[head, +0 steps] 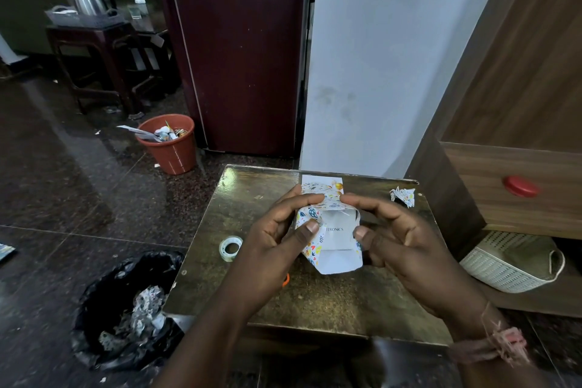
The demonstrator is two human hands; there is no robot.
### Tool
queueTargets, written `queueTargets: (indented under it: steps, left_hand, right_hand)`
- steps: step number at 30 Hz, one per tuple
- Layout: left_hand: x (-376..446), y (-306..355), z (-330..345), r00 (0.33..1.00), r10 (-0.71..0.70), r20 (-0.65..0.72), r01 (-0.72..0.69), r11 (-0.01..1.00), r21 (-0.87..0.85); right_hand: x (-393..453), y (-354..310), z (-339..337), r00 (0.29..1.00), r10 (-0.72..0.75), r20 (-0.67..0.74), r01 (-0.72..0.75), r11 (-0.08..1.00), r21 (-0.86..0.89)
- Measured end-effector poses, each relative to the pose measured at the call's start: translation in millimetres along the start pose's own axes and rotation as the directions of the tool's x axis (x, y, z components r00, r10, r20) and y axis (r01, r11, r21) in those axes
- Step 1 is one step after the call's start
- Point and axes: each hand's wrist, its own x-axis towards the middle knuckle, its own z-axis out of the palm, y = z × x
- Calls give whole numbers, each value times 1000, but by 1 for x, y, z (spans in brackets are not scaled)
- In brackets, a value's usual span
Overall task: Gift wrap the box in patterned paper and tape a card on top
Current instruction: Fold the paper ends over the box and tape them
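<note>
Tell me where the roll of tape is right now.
In the head view, the roll of tape lies on the small table near its left edge, just left of the left hand, which holds the half-wrapped box.

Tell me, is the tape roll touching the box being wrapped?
Apart. In the head view the tape roll lies on the table left of the box, with the left hand between them.

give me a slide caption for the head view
Both hands, left and right, fold patterned paper around a small white box on a table, tape roll nearby.
</note>
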Motion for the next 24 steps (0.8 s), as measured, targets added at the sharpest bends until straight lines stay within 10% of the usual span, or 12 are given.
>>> queueTargets:
  steps: [18,24]
  left_hand:
    - [0,0,5,999,34,10,-34,999,33]
    - [1,1,6,996,77,-37,-74,994,76]
  right_hand:
    - [1,0,5,985,-171,-25,153,932,-329]
    - [3,2,12,980,-173,-93,154,971,-182]
